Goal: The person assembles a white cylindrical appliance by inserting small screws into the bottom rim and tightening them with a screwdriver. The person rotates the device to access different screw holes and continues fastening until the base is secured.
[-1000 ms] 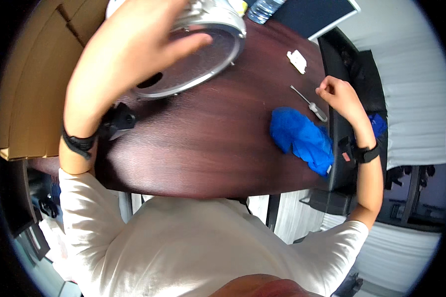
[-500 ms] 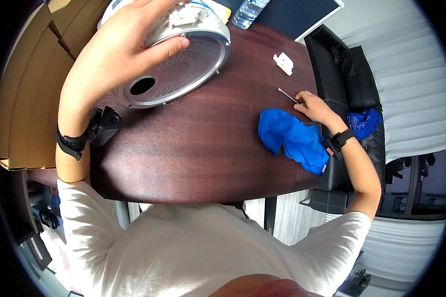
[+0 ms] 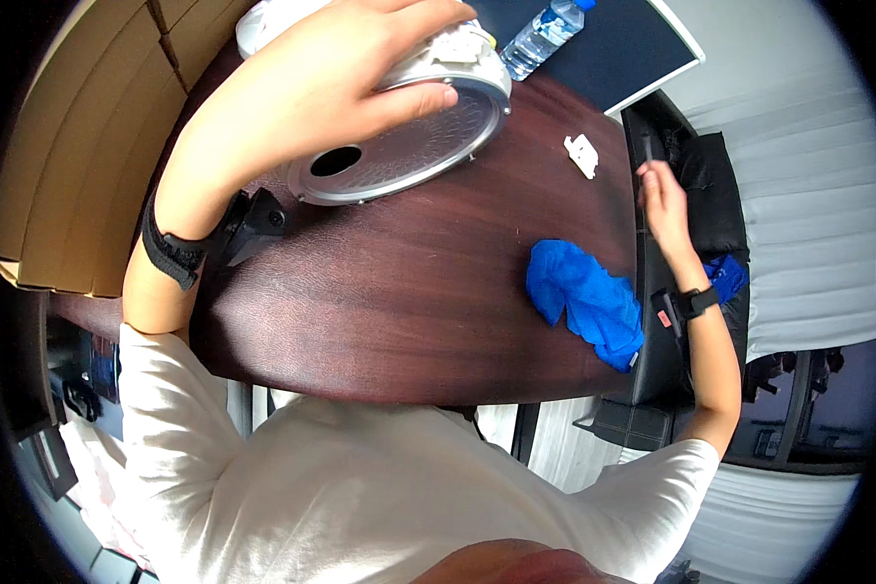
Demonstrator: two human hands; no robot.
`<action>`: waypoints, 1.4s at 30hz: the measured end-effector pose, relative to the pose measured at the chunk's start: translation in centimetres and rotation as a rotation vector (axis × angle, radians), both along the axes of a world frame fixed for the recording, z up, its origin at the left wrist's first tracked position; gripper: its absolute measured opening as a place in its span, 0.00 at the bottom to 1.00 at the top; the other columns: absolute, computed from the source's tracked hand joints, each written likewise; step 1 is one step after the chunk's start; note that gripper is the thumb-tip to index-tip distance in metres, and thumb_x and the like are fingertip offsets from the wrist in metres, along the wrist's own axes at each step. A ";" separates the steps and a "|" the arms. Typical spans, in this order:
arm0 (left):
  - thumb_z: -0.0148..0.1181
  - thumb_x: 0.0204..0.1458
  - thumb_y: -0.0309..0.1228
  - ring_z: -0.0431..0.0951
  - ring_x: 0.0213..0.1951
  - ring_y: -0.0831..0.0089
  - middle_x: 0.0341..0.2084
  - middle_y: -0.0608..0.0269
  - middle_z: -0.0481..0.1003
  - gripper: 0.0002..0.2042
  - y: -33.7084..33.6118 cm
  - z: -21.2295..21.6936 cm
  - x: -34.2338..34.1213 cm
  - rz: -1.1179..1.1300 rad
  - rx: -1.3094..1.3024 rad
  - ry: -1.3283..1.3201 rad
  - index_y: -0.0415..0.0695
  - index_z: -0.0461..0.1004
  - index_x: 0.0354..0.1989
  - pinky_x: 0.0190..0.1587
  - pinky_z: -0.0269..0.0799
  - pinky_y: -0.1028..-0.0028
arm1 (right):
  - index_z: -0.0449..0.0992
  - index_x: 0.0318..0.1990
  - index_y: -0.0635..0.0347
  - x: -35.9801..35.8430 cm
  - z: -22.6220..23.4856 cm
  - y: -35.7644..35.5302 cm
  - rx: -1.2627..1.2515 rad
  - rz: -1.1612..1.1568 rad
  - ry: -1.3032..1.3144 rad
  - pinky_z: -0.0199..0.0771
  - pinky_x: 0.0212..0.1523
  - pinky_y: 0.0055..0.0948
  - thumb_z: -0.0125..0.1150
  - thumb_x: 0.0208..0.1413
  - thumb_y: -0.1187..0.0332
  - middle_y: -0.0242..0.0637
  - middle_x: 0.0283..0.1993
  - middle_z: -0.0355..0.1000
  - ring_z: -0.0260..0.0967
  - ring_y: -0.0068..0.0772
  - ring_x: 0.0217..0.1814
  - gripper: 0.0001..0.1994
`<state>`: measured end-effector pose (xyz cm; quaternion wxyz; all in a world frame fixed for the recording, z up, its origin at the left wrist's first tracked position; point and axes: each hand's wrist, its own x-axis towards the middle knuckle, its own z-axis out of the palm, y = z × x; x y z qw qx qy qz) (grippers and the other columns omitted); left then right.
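A round white appliance (image 3: 501, 82) lies tipped on its side at the back left of the table, its silvery metal plate (image 3: 428, 146) facing me. The plate has small studs round its rim and a black round hole. My left hand (image 3: 370, 73) grips the appliance's upper edge, thumb against the plate and fingers over the white housing. At the table's right edge, my right hand (image 3: 663, 200) is raised with its fingers closed round a slim tool like a screwdriver (image 3: 648, 146), blurred by motion. A white plastic part (image 3: 582, 156) lies on the table left of that hand.
A crumpled blue cloth (image 3: 586, 302) lies at the table's right side. Behind the appliance stands a water bottle (image 3: 545, 39) beside a dark white-edged panel (image 3: 613, 49). Cardboard boxes (image 3: 88, 146) stand at the left, a black sofa (image 3: 720, 185) at the right.
My right hand has picked the slim tool up off the table and moved farther away and to the right with it. My left hand stays on the appliance; the whole view has shifted.
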<state>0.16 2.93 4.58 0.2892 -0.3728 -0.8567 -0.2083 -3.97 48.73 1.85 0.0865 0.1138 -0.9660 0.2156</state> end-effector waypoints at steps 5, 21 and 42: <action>0.61 0.50 0.32 0.64 0.61 0.48 0.56 0.43 0.67 0.29 -0.4 0.1 0.2 -0.034 0.016 -0.020 0.38 0.61 0.61 0.64 0.57 0.59 | 0.76 0.41 0.64 4.4 5.2 -11.7 0.261 0.368 0.527 0.73 0.33 0.32 0.57 0.58 0.72 0.43 0.31 0.73 0.74 0.43 0.32 0.07; 0.62 0.45 0.29 0.66 0.60 0.49 0.54 0.44 0.69 0.28 0.7 -0.6 -0.3 0.061 0.025 0.107 0.41 0.65 0.59 0.64 0.56 0.52 | 0.75 0.41 0.51 5.6 4.3 -21.5 0.421 0.447 0.538 0.70 0.23 0.32 0.60 0.56 0.66 0.33 0.22 0.65 0.72 0.33 0.24 0.07; 0.61 0.44 0.27 0.67 0.59 0.51 0.54 0.48 0.70 0.27 1.3 -0.5 -0.4 0.067 0.011 0.121 0.43 0.67 0.58 0.64 0.56 0.52 | 0.77 0.44 0.51 6.7 4.7 -21.3 0.523 0.391 0.656 0.68 0.23 0.31 0.61 0.53 0.69 0.32 0.21 0.61 0.69 0.31 0.22 0.11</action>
